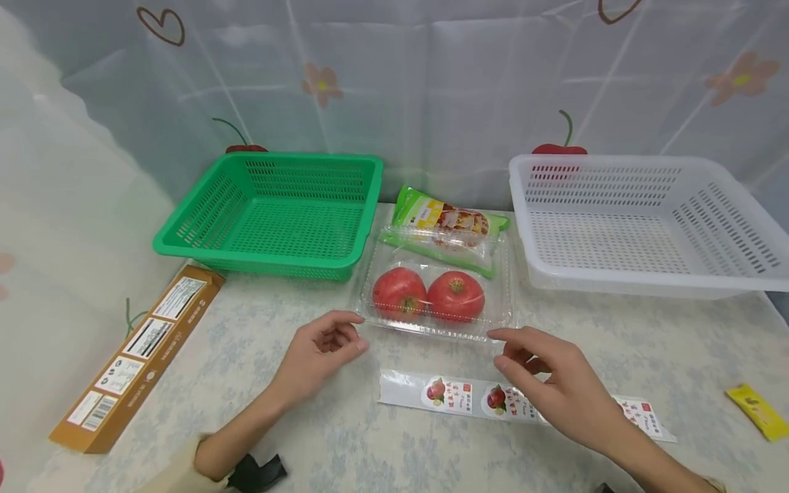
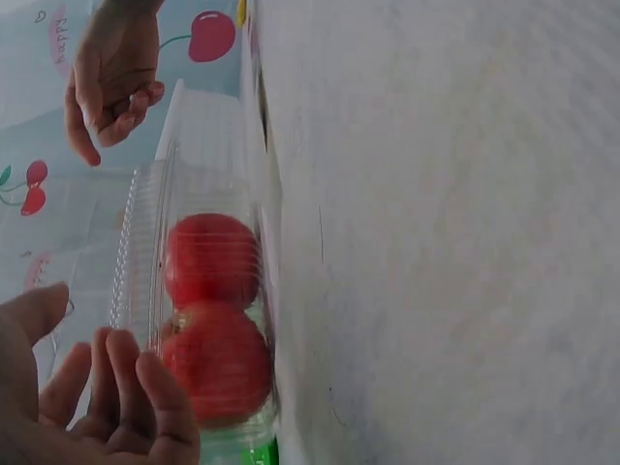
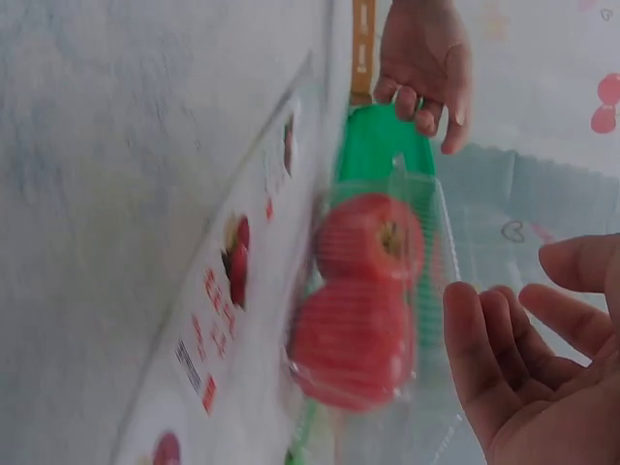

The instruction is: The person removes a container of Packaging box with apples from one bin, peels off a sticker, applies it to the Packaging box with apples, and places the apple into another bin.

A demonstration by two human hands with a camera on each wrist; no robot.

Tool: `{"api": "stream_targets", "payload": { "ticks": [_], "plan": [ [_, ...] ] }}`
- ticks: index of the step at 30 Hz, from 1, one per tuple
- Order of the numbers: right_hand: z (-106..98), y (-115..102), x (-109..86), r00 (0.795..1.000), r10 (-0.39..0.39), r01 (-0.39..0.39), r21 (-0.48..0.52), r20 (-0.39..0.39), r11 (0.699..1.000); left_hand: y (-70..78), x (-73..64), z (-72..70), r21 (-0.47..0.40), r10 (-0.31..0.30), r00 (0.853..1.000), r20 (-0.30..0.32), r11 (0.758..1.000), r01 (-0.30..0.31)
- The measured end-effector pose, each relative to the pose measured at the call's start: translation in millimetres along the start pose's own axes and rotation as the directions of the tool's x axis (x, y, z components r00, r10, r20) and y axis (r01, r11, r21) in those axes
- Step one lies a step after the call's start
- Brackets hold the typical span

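Note:
Two red apples (image 1: 456,296) sit side by side in a clear plastic clamshell box (image 1: 425,330) in the middle of the table. My left hand (image 1: 327,349) is beside the box's front left corner, its fingers loosely bent around nothing. At the front right corner is my right hand (image 1: 548,376), also loosely bent and holding nothing. Whether the fingertips touch the box is hard to tell. Both wrist views show the apples through the ribbed plastic. A strip of printed apple stickers (image 1: 456,396) lies in front of the box, partly hidden by my right hand and forearm.
Behind the box lies a green food packet (image 1: 453,222), seen partly through the plastic. A green basket (image 1: 277,262) stands at the back left, a white basket (image 1: 641,282) at the back right. Along the left lies a brown carton (image 1: 148,349); a small yellow sachet (image 1: 759,412) is far right.

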State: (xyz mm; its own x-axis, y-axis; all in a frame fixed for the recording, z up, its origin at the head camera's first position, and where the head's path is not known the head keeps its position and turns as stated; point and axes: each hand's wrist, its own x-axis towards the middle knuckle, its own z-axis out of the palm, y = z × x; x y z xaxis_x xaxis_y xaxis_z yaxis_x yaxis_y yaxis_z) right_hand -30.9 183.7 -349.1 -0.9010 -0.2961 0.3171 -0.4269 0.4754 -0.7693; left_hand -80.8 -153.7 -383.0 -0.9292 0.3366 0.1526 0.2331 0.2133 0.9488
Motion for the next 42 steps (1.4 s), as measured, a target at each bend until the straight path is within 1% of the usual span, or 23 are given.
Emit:
{"api": "stream_targets", "payload": {
  "ticks": [1, 2, 3, 5, 7, 8, 9, 10, 13, 17, 21, 25, 29, 32, 35, 38, 42],
  "plan": [
    [3.8, -0.1, 0.0, 1.0, -0.015, 0.014, 0.018, 0.028, 1.0, -0.6, -0.8, 2.9, 0.009, -0.012, 0.997, 0.074, 1.0, 0.011],
    [7.5, 0.1, 0.2, 0.998, -0.027, 0.025, 0.033, 0.057, 0.999, -0.7, -1.7, 5.7, 0.021, -0.029, 0.989, 0.148, 0.999, 0.026],
    [11.0, 0.6, 0.7, 0.996, -0.042, 0.039, 0.039, 0.084, 0.999, -1.2, -2.5, 8.6, 0.037, -0.049, 0.975, 0.218, 0.998, 0.042],
    [17.7, 1.8, 1.7, 0.987, -0.061, 0.055, 0.043, 0.148, 0.998, -1.8, -3.9, 13.9, 0.069, -0.095, 0.935, 0.341, 0.995, 0.076],
    [24.2, 3.4, 3.6, 0.975, -0.076, 0.068, 0.041, 0.21, 0.997, -2.6, -4.6, 18.7, 0.098, -0.134, 0.897, 0.422, 0.99, 0.102],
    [27.4, 4.2, 5.1, 0.967, -0.076, 0.069, 0.037, 0.244, 0.997, -3.0, -4.8, 20.6, 0.115, -0.151, 0.883, 0.444, 0.987, 0.111],
    [30.6, 5.0, 6.7, 0.959, -0.077, 0.071, 0.031, 0.273, 0.997, -3.5, -4.8, 22.3, 0.128, -0.162, 0.874, 0.458, 0.985, 0.116],
    [33.8, 6.0, 8.4, 0.95, -0.073, 0.066, 0.032, 0.304, 0.997, -4.2, -4.8, 23.8, 0.145, -0.171, 0.869, 0.464, 0.983, 0.116],
    [42.9, 10.2, 13.8, 0.924, -0.07, 0.057, 0.045, 0.376, 0.997, -7.3, -3.6, 26.8, 0.201, -0.179, 0.868, 0.463, 0.975, 0.094],
    [51.6, 17.6, 18.4, 0.897, -0.055, 0.034, 0.056, 0.438, 0.998, -11.1, -1.3, 29.0, 0.26, -0.176, 0.87, 0.46, 0.964, 0.058],
    [56.2, 23.2, 21.1, 0.874, -0.016, 0.005, 0.024, 0.485, 1.0, -12.1, 0.4, 29.9, 0.3, -0.169, 0.877, 0.45, 0.954, 0.03],
    [58.0, 26.7, 23.8, 0.855, 0.008, 0.005, -0.023, 0.519, 1.0, -11.8, 0.8, 30.1, 0.316, -0.145, 0.887, 0.439, 0.949, -0.002],
    [58.8, 28.6, 25.5, 0.848, 0.011, 0.013, -0.041, 0.53, 0.999, -12.1, 0.6, 30.8, 0.326, -0.121, 0.893, 0.433, 0.945, -0.031],
    [59.3, 29.2, 25.5, 0.851, 0.014, 0.004, -0.032, 0.526, 0.999, -13.2, 0.9, 31.9, 0.348, -0.128, 0.896, 0.425, 0.937, -0.031],
    [59.9, 29.9, 24.6, 0.855, 0.022, -0.013, -0.022, 0.518, 1.0, -14.3, 1.1, 32.6, 0.357, -0.135, 0.897, 0.421, 0.934, -0.027],
    [60.0, 30.7, 23.9, 0.856, 0.035, -0.033, -0.014, 0.516, 0.999, -15.0, 1.1, 32.8, 0.354, -0.13, 0.897, 0.422, 0.935, -0.031],
    [59.8, 31.3, 23.6, 0.855, 0.048, -0.051, -0.008, 0.516, 0.999, -15.0, 0.8, 32.3, 0.356, -0.132, 0.894, 0.428, 0.934, -0.032]
  ]
}}
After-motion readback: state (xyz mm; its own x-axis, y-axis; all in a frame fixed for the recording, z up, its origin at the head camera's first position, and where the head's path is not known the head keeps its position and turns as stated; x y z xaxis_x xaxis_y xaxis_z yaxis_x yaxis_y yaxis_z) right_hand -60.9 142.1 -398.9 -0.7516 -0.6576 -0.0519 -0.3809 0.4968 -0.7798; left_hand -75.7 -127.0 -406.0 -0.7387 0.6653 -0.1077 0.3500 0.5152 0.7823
